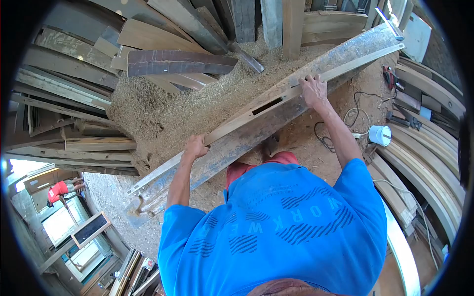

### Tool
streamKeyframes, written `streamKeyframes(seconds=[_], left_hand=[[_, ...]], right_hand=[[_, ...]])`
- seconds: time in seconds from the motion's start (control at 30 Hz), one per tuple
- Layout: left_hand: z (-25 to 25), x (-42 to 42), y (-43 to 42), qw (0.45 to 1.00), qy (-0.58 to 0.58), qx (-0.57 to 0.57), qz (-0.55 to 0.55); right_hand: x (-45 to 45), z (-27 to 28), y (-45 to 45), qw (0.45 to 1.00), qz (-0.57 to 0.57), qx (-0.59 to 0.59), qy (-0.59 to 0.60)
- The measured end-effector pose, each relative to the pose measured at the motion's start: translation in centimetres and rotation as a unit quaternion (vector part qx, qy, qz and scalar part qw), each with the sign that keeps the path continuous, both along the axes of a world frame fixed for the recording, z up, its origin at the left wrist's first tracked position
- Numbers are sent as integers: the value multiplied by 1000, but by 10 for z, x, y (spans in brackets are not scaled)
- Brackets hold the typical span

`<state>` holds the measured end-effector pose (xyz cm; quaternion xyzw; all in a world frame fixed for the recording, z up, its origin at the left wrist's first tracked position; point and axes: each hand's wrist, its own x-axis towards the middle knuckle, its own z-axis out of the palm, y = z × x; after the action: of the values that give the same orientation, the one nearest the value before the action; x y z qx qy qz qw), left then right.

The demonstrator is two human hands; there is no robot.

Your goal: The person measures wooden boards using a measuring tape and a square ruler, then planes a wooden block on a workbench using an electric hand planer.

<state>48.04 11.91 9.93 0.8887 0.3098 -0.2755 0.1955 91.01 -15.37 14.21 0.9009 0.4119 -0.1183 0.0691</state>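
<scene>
A long, narrow wooden piece (pixel 237 122) with a dark slot near its middle lies slantwise along a worn bench plank (pixel 256 134). My left hand (pixel 196 147) is closed round the piece to the left of the slot. To the right of the slot, my right hand (pixel 313 92) grips the same piece from above, its fingers bent over the far edge. The piece's far right end reaches the top right of the plank, and its other end lies at the lower left.
Sawdust (pixel 182 108) is heaped beyond the bench, among stacked boards (pixel 163 37). To the right are a white bucket (pixel 379 135), cables (pixel 356 116), a red tool (pixel 389 78) and curved planks (pixel 424 148). Another person in red (pixel 58 191) is at the far left.
</scene>
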Motion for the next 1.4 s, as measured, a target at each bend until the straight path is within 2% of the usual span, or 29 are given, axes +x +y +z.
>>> streamKeyframes(seconds=[0.17, 0.27, 0.4, 0.47, 0.5, 0.6, 0.67, 0.7, 0.73, 0.77, 0.8, 0.87, 0.9, 0.93, 0.97, 1.03, 1.07, 1.13, 1.17, 1.2, 1.3, 1.4], left_hand=[[-1, 2, -19, 999, 44, -2, 7], [38, 42, -33, 998, 3, -62, 19], [38, 98, -60, 990, -113, -63, -50], [41, 126, -71, 981, -149, -116, -34], [41, 137, -75, 975, -169, -143, -26], [8, 149, -78, 936, -291, -172, -99], [-19, 143, -77, 932, -291, -172, -129], [-25, 143, -77, 930, -293, -171, -144], [-20, 143, -79, 928, -316, -134, -148], [-8, 139, -83, 924, -337, -96, -151], [4, 136, -86, 919, -358, -57, -155], [35, 136, -93, 906, -392, -97, -129], [42, 135, -97, 899, -407, -117, -114], [41, 134, -105, 897, -375, -225, -59], [40, 133, -112, 895, -327, -304, -16], [43, 135, -131, 860, -222, -453, 76], [27, 131, -144, 835, -287, -462, 86], [12, 133, -149, 823, -253, -492, 129], [7, 134, -151, 817, -235, -505, 152], [9, 134, -150, 767, -210, -565, 220], [-4, 139, -155, 711, -200, -617, 271], [-9, 149, -167, 705, -250, -599, 286]], right_hand=[[2, -9, -18, 1000, -1, 13, -17], [-1, 1, -13, 1000, -9, 1, -13], [0, -6, -6, 999, -33, -15, -13], [-1, 2, -5, 999, -37, -35, -7], [-2, 0, -9, 998, -60, 7, -14], [-9, -13, -31, 980, -125, 153, -14], [-27, -10, -53, 948, -164, 272, 19], [-36, -12, -62, 888, -260, 345, 158], [-47, -15, -72, 794, -345, 407, 291], [-58, -16, -83, 670, -416, 429, 440], [-71, -13, -93, 516, -467, 436, 570], [-107, 0, -93, 468, -498, 387, 619], [-123, -25, -99, 516, -440, 390, 623], [-138, -21, -93, 587, -371, 372, 616], [-151, -16, -90, 693, -295, 316, 577], [-166, 23, -63, 780, -199, 224, 549], [-171, 31, -53, 814, -174, 183, 523], [-171, 43, -35, 872, -114, 102, 464], [-167, 54, -27, 872, -109, 82, 470], [-161, 68, -21, 871, -101, 61, 477], [-141, 67, -20, 874, -28, 37, 483], [-110, 65, -23, 864, 46, 54, 498]])
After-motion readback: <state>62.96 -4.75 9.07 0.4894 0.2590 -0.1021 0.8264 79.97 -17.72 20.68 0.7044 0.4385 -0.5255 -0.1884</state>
